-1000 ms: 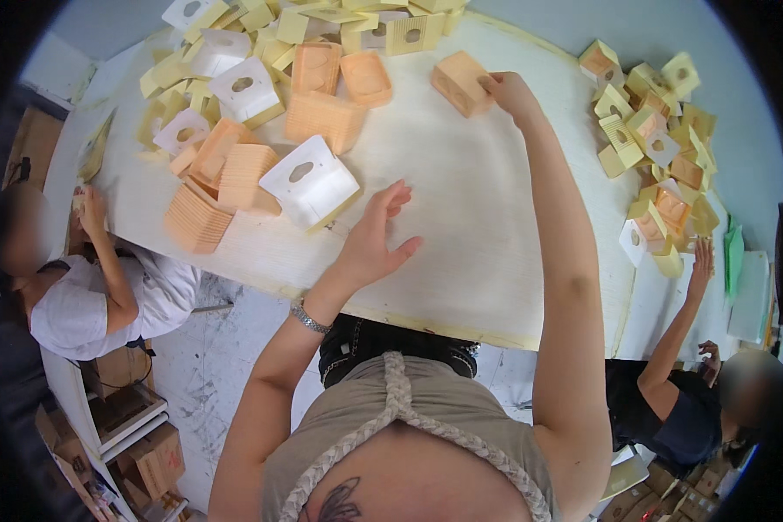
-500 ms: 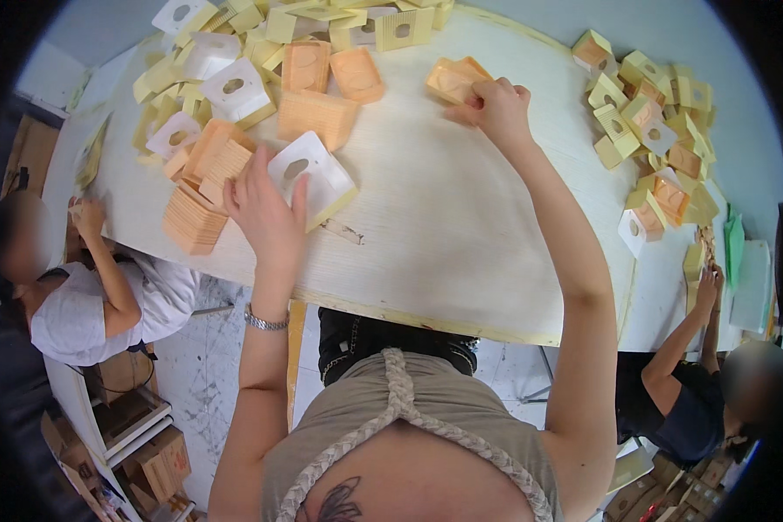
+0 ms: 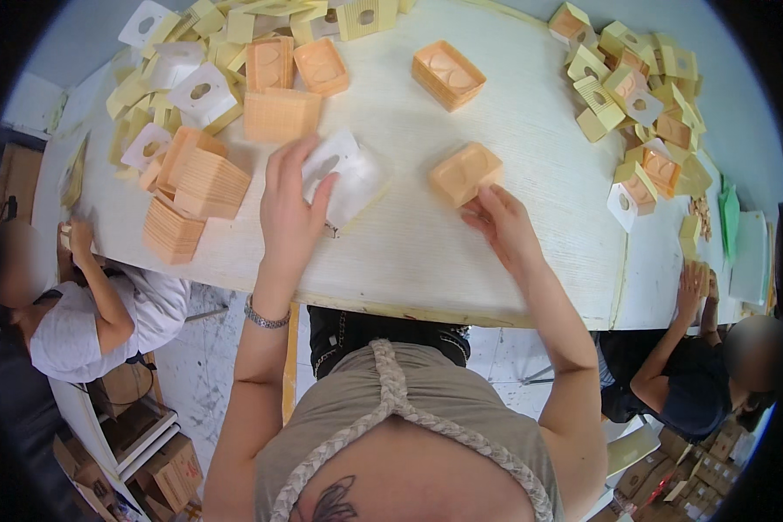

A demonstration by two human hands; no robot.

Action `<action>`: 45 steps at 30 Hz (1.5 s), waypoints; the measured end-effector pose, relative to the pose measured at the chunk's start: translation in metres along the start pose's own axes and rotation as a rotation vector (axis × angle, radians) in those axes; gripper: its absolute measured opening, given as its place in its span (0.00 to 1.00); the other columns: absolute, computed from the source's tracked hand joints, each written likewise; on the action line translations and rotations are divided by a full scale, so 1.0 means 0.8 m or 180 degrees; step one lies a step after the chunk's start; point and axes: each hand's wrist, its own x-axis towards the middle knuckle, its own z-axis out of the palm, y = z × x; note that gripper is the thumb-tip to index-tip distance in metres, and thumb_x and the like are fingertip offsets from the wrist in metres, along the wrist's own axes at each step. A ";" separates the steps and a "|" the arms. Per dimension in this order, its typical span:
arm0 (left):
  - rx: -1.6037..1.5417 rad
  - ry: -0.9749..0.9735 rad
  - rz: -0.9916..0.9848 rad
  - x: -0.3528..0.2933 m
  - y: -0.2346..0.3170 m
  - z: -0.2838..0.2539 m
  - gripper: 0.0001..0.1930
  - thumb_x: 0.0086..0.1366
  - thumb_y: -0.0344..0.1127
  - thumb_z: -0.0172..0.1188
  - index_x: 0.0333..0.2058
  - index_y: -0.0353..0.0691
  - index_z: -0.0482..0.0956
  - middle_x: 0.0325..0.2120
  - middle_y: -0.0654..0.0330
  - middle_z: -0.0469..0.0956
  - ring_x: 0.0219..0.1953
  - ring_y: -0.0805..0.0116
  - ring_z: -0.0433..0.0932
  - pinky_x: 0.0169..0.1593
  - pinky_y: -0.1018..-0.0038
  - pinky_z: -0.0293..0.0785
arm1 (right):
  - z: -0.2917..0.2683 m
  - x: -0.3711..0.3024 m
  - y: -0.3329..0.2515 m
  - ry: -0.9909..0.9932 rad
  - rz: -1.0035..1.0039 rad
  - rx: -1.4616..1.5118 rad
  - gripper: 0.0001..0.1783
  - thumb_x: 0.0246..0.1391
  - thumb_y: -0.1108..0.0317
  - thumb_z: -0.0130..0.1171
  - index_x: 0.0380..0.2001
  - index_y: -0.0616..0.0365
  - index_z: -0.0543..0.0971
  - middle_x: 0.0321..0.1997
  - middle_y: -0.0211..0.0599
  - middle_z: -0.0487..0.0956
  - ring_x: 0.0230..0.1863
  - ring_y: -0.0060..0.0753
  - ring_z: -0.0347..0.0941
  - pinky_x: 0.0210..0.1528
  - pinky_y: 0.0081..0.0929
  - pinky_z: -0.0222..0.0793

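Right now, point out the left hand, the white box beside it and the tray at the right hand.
Left hand [image 3: 287,197]: head view, back of hand.
White box [image 3: 353,188]: head view, white panel.
Tray [image 3: 466,171]: head view, top face.

Biggest open stretch of the tabletop [image 3: 558,209] is right of the right hand [image 3: 506,228], running from the near edge to the far one until the yellow carton pile [image 3: 625,80] crowds the right side. There's also a narrow gap between the white carton [image 3: 354,191] at the left hand [image 3: 289,209] and the orange tray [image 3: 465,176], widening toward the far edge, left of the orange tray stack [image 3: 448,75]. Far left corner? Forget it, heaped cartons [image 3: 202,94] and orange trays [image 3: 210,184] jam that whole side.
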 end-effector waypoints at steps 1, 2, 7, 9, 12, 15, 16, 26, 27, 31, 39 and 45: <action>-0.0437 0.0077 -0.0158 -0.006 -0.007 0.003 0.37 0.53 0.31 0.71 0.60 0.38 0.63 0.54 0.49 0.68 0.55 0.51 0.71 0.57 0.62 0.70 | -0.008 -0.024 0.002 -0.0003 -0.0254 -0.1325 0.24 0.60 0.57 0.61 0.55 0.58 0.71 0.47 0.40 0.79 0.45 0.33 0.78 0.48 0.29 0.75; -0.0874 0.0143 -0.0289 -0.014 -0.017 0.011 0.45 0.50 0.32 0.74 0.63 0.37 0.55 0.57 0.47 0.64 0.58 0.50 0.69 0.59 0.62 0.69 | -0.012 -0.037 -0.002 0.0011 -0.0520 -0.2628 0.27 0.58 0.56 0.62 0.57 0.56 0.70 0.48 0.41 0.79 0.46 0.35 0.78 0.49 0.29 0.75; -0.1538 -0.0115 -0.0742 -0.055 -0.039 0.048 0.67 0.43 0.32 0.79 0.68 0.35 0.31 0.65 0.43 0.54 0.64 0.48 0.63 0.64 0.62 0.64 | 0.007 -0.041 -0.073 0.0177 -0.1981 -0.4379 0.33 0.50 0.57 0.68 0.59 0.50 0.73 0.58 0.45 0.73 0.57 0.45 0.68 0.59 0.37 0.67; -0.1739 -0.0553 -0.1096 -0.055 -0.019 0.058 0.66 0.45 0.32 0.77 0.68 0.35 0.29 0.64 0.42 0.57 0.64 0.47 0.63 0.63 0.61 0.65 | 0.000 -0.006 -0.056 0.0255 -0.3077 -0.4220 0.33 0.48 0.60 0.69 0.59 0.48 0.74 0.60 0.45 0.70 0.59 0.47 0.66 0.60 0.40 0.65; -0.1209 -0.1048 -0.0591 -0.042 -0.026 0.056 0.63 0.48 0.31 0.74 0.68 0.35 0.29 0.58 0.43 0.64 0.62 0.47 0.66 0.59 0.63 0.69 | -0.008 0.037 -0.041 -0.0008 -0.2938 -0.3935 0.32 0.45 0.64 0.70 0.57 0.46 0.76 0.61 0.43 0.68 0.59 0.48 0.64 0.61 0.43 0.63; -0.1168 -0.1217 -0.0623 -0.025 -0.015 0.040 0.60 0.50 0.29 0.71 0.69 0.38 0.31 0.48 0.46 0.73 0.51 0.50 0.76 0.53 0.65 0.74 | 0.026 -0.019 -0.091 0.0260 -0.3814 -0.3641 0.26 0.47 0.65 0.64 0.53 0.44 0.79 0.59 0.35 0.70 0.57 0.41 0.65 0.56 0.39 0.64; -0.1251 -0.1382 -0.0577 -0.020 -0.016 0.040 0.60 0.49 0.29 0.72 0.69 0.39 0.31 0.46 0.47 0.73 0.48 0.51 0.78 0.51 0.66 0.74 | 0.040 -0.025 -0.089 0.0223 -0.3977 -0.4078 0.24 0.48 0.65 0.63 0.51 0.44 0.80 0.59 0.34 0.70 0.57 0.40 0.65 0.54 0.37 0.64; -0.1619 -0.1726 -0.0622 -0.019 -0.024 0.054 0.61 0.45 0.26 0.74 0.71 0.46 0.38 0.53 0.49 0.72 0.56 0.56 0.73 0.57 0.67 0.70 | 0.086 0.032 -0.073 -0.1371 -0.3369 -0.4143 0.14 0.52 0.68 0.58 0.42 0.55 0.81 0.55 0.38 0.74 0.61 0.46 0.64 0.61 0.39 0.65; -0.1600 -0.1767 -0.0616 -0.016 -0.022 0.052 0.61 0.45 0.26 0.75 0.71 0.46 0.39 0.55 0.48 0.71 0.57 0.55 0.72 0.58 0.66 0.69 | 0.083 0.031 -0.072 -0.1375 -0.3456 -0.4196 0.14 0.51 0.68 0.58 0.43 0.58 0.81 0.56 0.40 0.73 0.62 0.47 0.64 0.61 0.39 0.66; -0.1480 -0.1822 -0.0741 -0.015 -0.024 0.050 0.57 0.45 0.28 0.75 0.69 0.44 0.46 0.56 0.48 0.71 0.58 0.53 0.72 0.59 0.65 0.69 | 0.066 0.023 -0.076 -0.1450 -0.3808 -0.4750 0.18 0.50 0.70 0.60 0.45 0.67 0.79 0.60 0.47 0.72 0.64 0.48 0.65 0.60 0.38 0.68; -0.1243 -0.1598 -0.0413 -0.015 -0.033 0.054 0.50 0.45 0.32 0.74 0.65 0.40 0.54 0.47 0.45 0.76 0.49 0.48 0.77 0.50 0.63 0.75 | 0.057 0.045 -0.059 -0.1301 -0.4534 -0.4633 0.21 0.49 0.69 0.59 0.48 0.66 0.79 0.57 0.44 0.77 0.64 0.40 0.67 0.58 0.33 0.67; -0.1128 -0.1697 -0.0537 -0.014 -0.025 0.050 0.49 0.45 0.31 0.74 0.65 0.42 0.56 0.48 0.49 0.76 0.48 0.52 0.77 0.50 0.65 0.75 | 0.055 0.014 -0.063 -0.0620 -0.4421 -0.5512 0.20 0.48 0.69 0.58 0.46 0.62 0.81 0.54 0.40 0.79 0.60 0.33 0.70 0.56 0.31 0.63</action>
